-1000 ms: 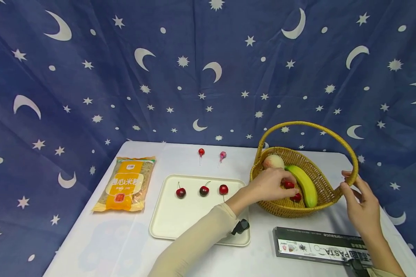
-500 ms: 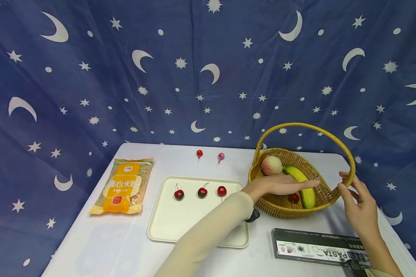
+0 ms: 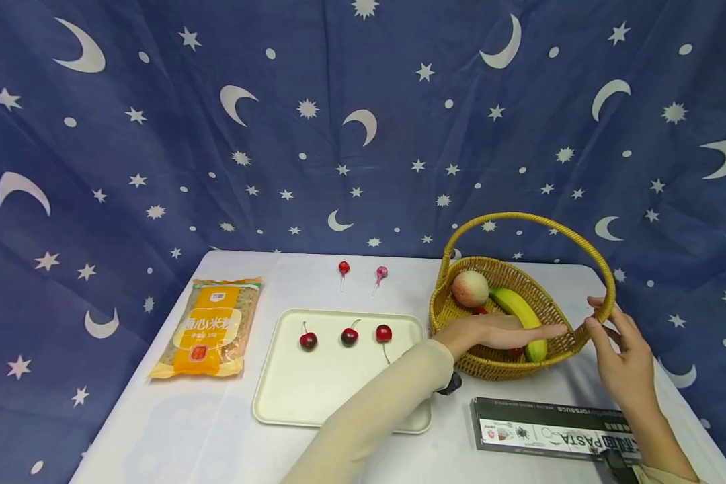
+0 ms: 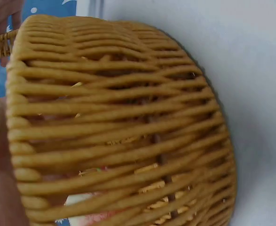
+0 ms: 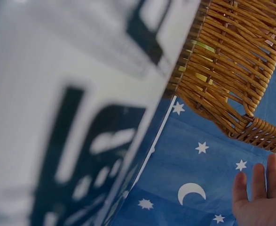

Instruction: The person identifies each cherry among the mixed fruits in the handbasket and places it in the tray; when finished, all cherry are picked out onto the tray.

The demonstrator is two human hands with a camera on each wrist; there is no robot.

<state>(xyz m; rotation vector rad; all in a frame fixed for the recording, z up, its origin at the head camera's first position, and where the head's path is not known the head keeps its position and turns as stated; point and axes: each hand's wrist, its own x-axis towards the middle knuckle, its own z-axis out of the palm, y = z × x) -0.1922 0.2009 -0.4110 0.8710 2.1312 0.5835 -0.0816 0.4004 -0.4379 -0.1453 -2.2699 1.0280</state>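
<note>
The basket (image 3: 508,336), a golden woven wicker one with a tall arched handle, sits at the right end of the white table (image 3: 175,430), just beyond a dark box. From the head view: inside it lie a pale peach (image 3: 470,288), a yellow-green banana (image 3: 520,314) and something small and red, partly hidden. The left hand (image 3: 496,331) reaches across the basket's mouth, fingers straight and pressed together, palm down over the fruit, holding nothing I can see. The right hand (image 3: 617,349) is at the handle's right foot, fingertips touching the wicker there, fingers loosely bent; whether they pinch it I cannot tell. Beside the basket, a cream tray (image 3: 314,396) carries three dark red cherries (image 3: 349,335) in a row. Behind the tray lie two lollipops (image 3: 361,274). At the far left, an orange and clear packet (image 3: 208,328) bears Chinese characters, too small to read surely. The dark box (image 3: 550,430) reads "PASTA" upside down.

Left wrist view now: the basket's wall (image 4: 119,122) fills everything, thick honey-coloured strands over upright ribs, with the white table to the right.

Right wrist view: the basket's rim and handle base (image 5: 232,70) up top, the box a blur at left, and the right hand (image 5: 262,200) low in the corner, fingers straight and close together, clear of the wicker here.
</note>
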